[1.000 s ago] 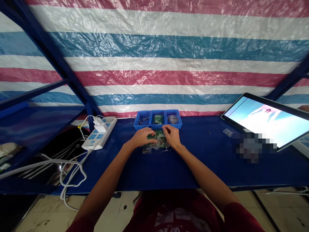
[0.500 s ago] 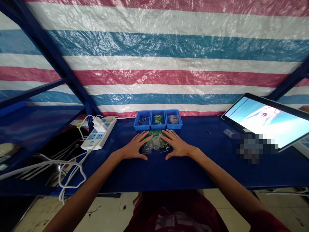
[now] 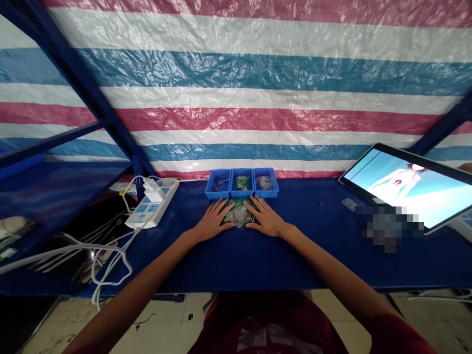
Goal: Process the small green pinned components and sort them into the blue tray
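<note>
A small heap of green parts and clear plastic bags (image 3: 239, 213) lies on the blue table (image 3: 236, 255), just in front of a row of three small blue bins (image 3: 242, 183). My left hand (image 3: 214, 220) lies flat with fingers stretched out against the heap's left side. Against the heap's right side rests my right hand (image 3: 266, 218), also flat with fingers out. The two hands press in on the pile from both sides. The bins hold metal pins, green parts and clear parts.
A white power strip (image 3: 152, 206) with plugs and white cables (image 3: 106, 255) sits at the left. A lit tablet (image 3: 409, 184) leans at the right, with a small clear piece (image 3: 347, 202) and a dark pin (image 3: 318, 201) before it. A striped tarp forms the back wall.
My hands went from picking at the heap with curled fingers to lying flat and spread, then slid inward, pushing the scattered parts into a tighter pile.
</note>
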A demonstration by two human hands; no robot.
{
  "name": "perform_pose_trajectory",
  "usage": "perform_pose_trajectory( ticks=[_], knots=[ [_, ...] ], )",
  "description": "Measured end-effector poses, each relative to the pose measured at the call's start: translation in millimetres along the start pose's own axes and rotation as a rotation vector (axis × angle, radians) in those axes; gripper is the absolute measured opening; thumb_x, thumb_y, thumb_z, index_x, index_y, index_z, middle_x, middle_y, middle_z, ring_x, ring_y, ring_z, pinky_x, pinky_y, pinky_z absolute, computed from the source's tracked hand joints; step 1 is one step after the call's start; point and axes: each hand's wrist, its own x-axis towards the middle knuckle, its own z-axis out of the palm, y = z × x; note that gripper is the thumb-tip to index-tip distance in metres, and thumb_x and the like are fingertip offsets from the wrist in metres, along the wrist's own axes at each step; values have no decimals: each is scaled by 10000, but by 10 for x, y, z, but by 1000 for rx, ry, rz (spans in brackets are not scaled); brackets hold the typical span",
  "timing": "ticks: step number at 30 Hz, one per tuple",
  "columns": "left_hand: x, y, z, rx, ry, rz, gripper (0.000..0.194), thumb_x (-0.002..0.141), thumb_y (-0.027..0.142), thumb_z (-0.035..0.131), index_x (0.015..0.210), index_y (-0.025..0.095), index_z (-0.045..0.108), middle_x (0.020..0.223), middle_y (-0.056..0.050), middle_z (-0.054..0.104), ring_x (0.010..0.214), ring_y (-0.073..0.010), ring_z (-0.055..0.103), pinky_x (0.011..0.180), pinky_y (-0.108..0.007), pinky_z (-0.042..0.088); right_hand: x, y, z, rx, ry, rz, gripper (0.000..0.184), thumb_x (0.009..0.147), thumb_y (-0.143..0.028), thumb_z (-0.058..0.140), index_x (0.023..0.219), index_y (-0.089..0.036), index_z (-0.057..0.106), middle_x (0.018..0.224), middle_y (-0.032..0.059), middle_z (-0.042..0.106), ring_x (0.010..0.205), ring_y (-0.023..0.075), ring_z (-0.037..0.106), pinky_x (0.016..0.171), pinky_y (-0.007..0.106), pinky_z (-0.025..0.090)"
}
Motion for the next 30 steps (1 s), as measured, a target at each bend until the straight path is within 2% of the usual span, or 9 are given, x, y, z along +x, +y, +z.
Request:
perform_pose_trajectory(
  ticks=[9, 15, 20, 25, 30],
  knots=[
    [26, 41, 94, 85, 90, -35, 693, 924, 640, 311, 1498, 252, 288, 1524, -116, 345, 1416, -316, 271, 1120, -493, 244, 15, -27, 37, -12, 44, 24, 781, 918, -662, 316, 1534, -198, 190, 1597, 127, 110, 1472, 292, 66, 1184, 480, 169],
    [25, 20, 79, 141, 271, 9, 621, 859, 632, 495, 1304, 202, 541, 1363, -134, 541, 1343, -329, 385, 1111, -500, 244, -7, -22, 40, -11, 74, 13, 779, 915, -664, 323, 1536, -217, 180, 1597, 122, 124, 1468, 302, 98, 1182, 490, 183],
    [-6, 52, 28, 192, 417, 47, 564, 799, 598, 617, 1181, 183, 620, 1227, -153, 602, 1199, -339, 498, 1008, -464, 341, -12, -15, 51, -11, 108, 7, 759, 919, -648, 344, 1535, -235, 183, 1596, 106, 147, 1466, 310, 116, 1175, 506, 203],
    [-37, 38, -1, 196, 467, 33, 493, 805, 560, 636, 1111, 173, 647, 974, -112, 646, 924, -276, 580, 808, -381, 404, -19, -28, 34, 0, 93, 7, 762, 922, -652, 324, 1533, -213, 197, 1585, 142, 174, 1462, 315, 134, 1172, 503, 208],
    [-31, 0, -10, 24, 452, 135, 321, 887, 482, 571, 974, 183, 649, 878, -61, 659, 830, -209, 583, 776, -318, 407, -20, -22, 49, -3, 131, 0, 742, 923, -639, 346, 1530, -236, 204, 1578, 127, 208, 1455, 315, 169, 1162, 521, 226]
  ],
)
